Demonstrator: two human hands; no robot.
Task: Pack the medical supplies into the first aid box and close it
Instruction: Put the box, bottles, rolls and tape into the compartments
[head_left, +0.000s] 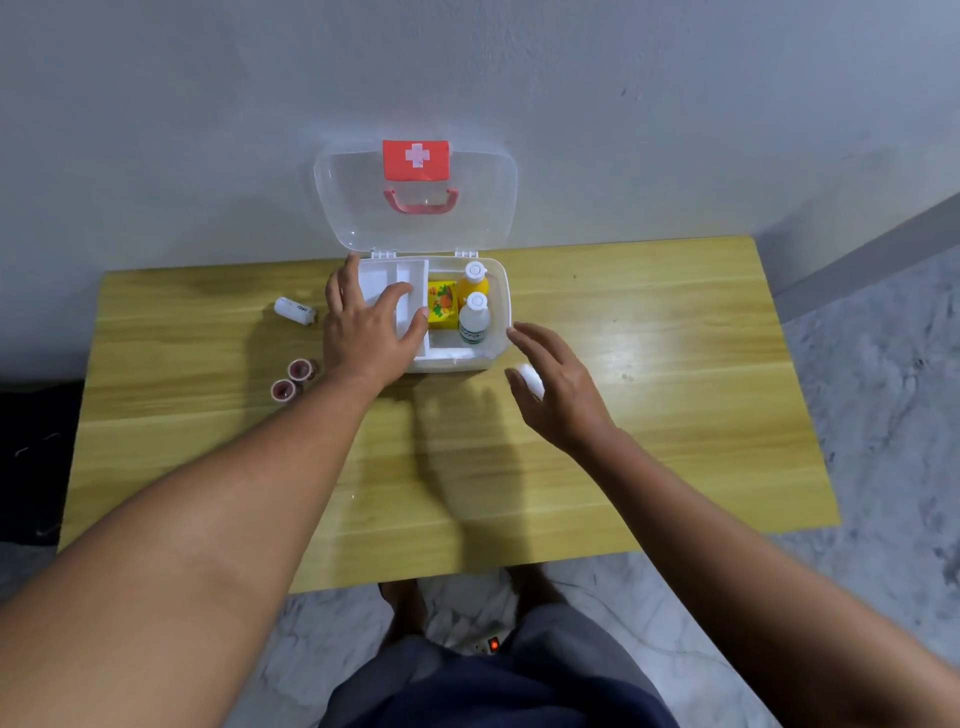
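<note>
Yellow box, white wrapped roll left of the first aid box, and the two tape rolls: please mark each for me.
yellow box (442, 306), head view, on its printed top face.
white wrapped roll (294, 310), head view, on the middle of its side.
tape rolls (301, 370), head view, on the farther roll's open end.

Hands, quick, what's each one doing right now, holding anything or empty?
Left hand: open, resting on the white tray in the first aid box, gripping nothing.
Right hand: holding a small white roll.
</note>
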